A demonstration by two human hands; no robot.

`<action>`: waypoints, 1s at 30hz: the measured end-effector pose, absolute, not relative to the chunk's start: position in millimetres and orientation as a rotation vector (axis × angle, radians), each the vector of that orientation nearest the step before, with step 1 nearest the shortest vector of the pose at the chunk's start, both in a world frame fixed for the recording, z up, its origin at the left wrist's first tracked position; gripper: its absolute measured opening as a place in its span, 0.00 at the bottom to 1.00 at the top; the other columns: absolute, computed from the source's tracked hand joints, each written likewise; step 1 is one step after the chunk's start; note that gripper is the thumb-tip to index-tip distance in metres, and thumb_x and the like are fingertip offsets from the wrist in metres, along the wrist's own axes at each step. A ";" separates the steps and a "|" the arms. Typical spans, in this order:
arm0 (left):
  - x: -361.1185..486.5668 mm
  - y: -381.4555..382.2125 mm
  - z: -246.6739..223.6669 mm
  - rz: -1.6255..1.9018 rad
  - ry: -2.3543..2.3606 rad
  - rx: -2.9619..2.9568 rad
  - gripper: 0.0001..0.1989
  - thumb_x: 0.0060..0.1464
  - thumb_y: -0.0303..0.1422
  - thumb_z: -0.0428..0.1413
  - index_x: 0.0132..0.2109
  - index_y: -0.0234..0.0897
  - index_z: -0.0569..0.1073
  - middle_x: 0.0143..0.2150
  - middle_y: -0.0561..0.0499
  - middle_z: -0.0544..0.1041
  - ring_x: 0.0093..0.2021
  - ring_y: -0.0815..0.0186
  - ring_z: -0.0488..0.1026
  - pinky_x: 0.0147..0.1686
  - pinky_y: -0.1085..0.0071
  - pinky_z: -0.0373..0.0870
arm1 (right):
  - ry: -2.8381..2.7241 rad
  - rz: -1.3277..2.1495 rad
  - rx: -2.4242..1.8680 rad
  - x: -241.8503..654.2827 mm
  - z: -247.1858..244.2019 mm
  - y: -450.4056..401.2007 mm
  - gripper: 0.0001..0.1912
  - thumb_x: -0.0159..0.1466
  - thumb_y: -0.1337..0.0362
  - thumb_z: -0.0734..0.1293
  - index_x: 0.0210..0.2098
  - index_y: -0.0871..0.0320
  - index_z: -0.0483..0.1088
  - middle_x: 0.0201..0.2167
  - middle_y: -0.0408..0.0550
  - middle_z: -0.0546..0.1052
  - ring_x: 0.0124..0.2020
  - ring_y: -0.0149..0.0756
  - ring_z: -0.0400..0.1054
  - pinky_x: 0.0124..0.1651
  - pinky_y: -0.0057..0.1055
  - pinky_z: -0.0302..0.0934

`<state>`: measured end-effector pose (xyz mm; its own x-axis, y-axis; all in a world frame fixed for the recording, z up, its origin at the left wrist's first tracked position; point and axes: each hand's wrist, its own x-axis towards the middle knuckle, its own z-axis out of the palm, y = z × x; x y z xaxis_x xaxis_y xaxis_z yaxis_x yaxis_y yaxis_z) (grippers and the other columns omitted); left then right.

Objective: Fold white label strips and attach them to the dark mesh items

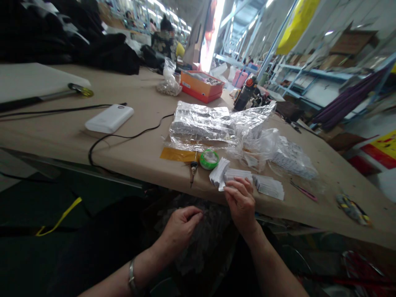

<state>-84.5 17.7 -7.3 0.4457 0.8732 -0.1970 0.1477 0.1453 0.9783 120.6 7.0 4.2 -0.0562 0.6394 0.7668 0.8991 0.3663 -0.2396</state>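
Note:
Over my lap, my left hand (pixel 184 226) is closed in a pinch, and anything between its fingertips is too small to make out. At the table's front edge my right hand (pixel 243 203) has its bent fingers on the middle stack of white labels (pixel 236 173). A fanned stack of white slips (pixel 219 172) lies just left of it, and another row of white slips (pixel 269 187) to the right. Behind the stacks sits a green round tin (pixel 209 159). A soldering iron (pixel 193 169) points off the edge beside it. Below my hands is a heap of pale scraps (pixel 201 243).
Clear plastic-wrapped bundles (pixel 201 123) cover the table's middle, with another bagged bundle (pixel 292 156) to the right. Tweezers (pixel 303 191) and pliers (pixel 352 209) lie at right. A white power bank (pixel 109 118), black cable (pixel 133 135) and orange box (pixel 201 86) stand farther back.

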 end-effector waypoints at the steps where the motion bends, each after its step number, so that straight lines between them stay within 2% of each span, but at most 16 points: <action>1: -79.9 17.4 -2.9 0.660 0.977 1.254 0.08 0.49 0.33 0.56 0.30 0.33 0.77 0.27 0.49 0.76 0.31 0.65 0.71 0.34 0.73 0.65 | -1.771 -0.376 -1.339 119.8 5.6 5.9 0.05 0.63 0.68 0.66 0.34 0.54 0.74 0.37 0.45 0.76 0.49 0.40 0.65 0.59 0.48 0.52; 7: -50.4 20.5 22.7 0.657 0.658 0.523 0.14 0.49 0.38 0.60 0.38 0.31 0.74 0.33 0.47 0.76 0.30 0.68 0.73 0.34 0.71 0.69 | -1.863 -0.292 -1.249 103.1 10.4 -19.8 0.05 0.63 0.69 0.65 0.34 0.54 0.73 0.38 0.45 0.76 0.50 0.41 0.65 0.57 0.49 0.55; 11: -37.2 24.7 26.0 0.669 0.618 0.417 0.09 0.45 0.30 0.63 0.32 0.28 0.74 0.27 0.50 0.74 0.23 0.74 0.68 0.22 0.80 0.63 | -1.974 -0.225 -1.211 91.1 9.7 -42.0 0.07 0.64 0.71 0.64 0.36 0.53 0.72 0.39 0.43 0.76 0.50 0.40 0.65 0.59 0.49 0.55; 13: -34.6 25.6 25.3 0.667 0.688 0.416 0.06 0.46 0.27 0.61 0.31 0.28 0.73 0.26 0.50 0.73 0.22 0.74 0.68 0.22 0.80 0.64 | -2.000 -0.204 -1.212 94.3 9.4 -44.7 0.09 0.64 0.71 0.63 0.40 0.53 0.71 0.40 0.44 0.76 0.50 0.41 0.65 0.58 0.48 0.56; 15: -34.8 25.5 24.5 0.639 0.772 0.454 0.03 0.50 0.26 0.58 0.32 0.28 0.72 0.26 0.49 0.74 0.23 0.72 0.70 0.24 0.77 0.67 | -1.968 -0.236 -1.272 105.3 9.2 -40.3 0.14 0.65 0.72 0.61 0.49 0.55 0.68 0.43 0.48 0.75 0.52 0.42 0.64 0.56 0.47 0.59; 17: -36.7 24.7 23.6 0.611 0.834 0.532 0.03 0.52 0.27 0.56 0.35 0.29 0.72 0.26 0.47 0.75 0.23 0.70 0.71 0.26 0.74 0.70 | -1.906 -0.318 -1.440 120.3 8.5 -31.2 0.18 0.66 0.70 0.59 0.55 0.59 0.63 0.47 0.54 0.72 0.54 0.45 0.61 0.54 0.47 0.61; 19: -39.0 23.6 22.0 0.600 0.863 0.609 0.05 0.53 0.28 0.56 0.36 0.29 0.72 0.26 0.47 0.76 0.24 0.68 0.72 0.26 0.73 0.70 | -1.888 -0.389 -1.636 133.8 6.7 -21.7 0.20 0.66 0.66 0.60 0.57 0.62 0.62 0.50 0.57 0.69 0.55 0.48 0.59 0.55 0.49 0.60; 22: -41.2 22.8 18.2 0.593 0.894 0.642 0.05 0.53 0.28 0.56 0.36 0.29 0.71 0.27 0.47 0.76 0.24 0.68 0.73 0.26 0.74 0.70 | -1.935 -0.452 -1.745 144.4 1.6 -13.8 0.18 0.66 0.66 0.60 0.54 0.62 0.66 0.53 0.56 0.69 0.55 0.48 0.59 0.57 0.49 0.58; 26: -41.8 23.7 15.9 0.564 0.915 0.627 0.06 0.52 0.29 0.58 0.36 0.28 0.72 0.29 0.45 0.77 0.24 0.70 0.73 0.26 0.75 0.70 | -1.878 -0.496 -1.649 148.3 -5.1 -14.1 0.10 0.65 0.68 0.62 0.44 0.59 0.72 0.44 0.51 0.75 0.50 0.43 0.65 0.54 0.43 0.61; 30: -41.2 24.5 22.2 0.534 0.932 0.610 0.06 0.53 0.28 0.57 0.37 0.28 0.73 0.30 0.44 0.78 0.24 0.70 0.72 0.26 0.74 0.70 | -1.756 -0.410 -1.569 151.4 -5.2 -17.0 0.08 0.65 0.68 0.61 0.37 0.57 0.73 0.39 0.50 0.77 0.47 0.41 0.69 0.51 0.42 0.63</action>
